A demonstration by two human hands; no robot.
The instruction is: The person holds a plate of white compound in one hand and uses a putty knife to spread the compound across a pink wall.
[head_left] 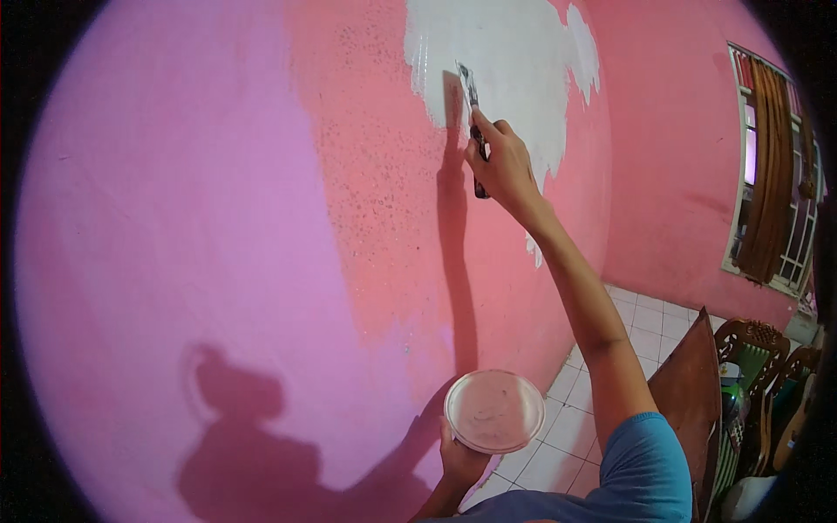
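Observation:
My right hand (504, 161) is raised against the wall, its fingers wrapped round the dark handle of a putty knife (479, 157). The metal blade, smeared with white, points upward at the left part of a ragged white patch (514, 52) on the pink wall (384, 174). Whether the blade touches the wall I cannot tell. Low down, my left hand (462, 458) grips a round plastic lid (494, 410) from below and the left. The lid has a pale rim and a pinkish face with a few dark smudges. Most of the left fingers are hidden beneath it.
Purple paint (174, 218) covers the wall's left part. At right, a barred window (776, 174) has a brown curtain. Below it, carved wooden chairs (754, 349) and a leaning brown board (693, 392) stand on the white tiled floor (571, 427). My shadow falls across the wall.

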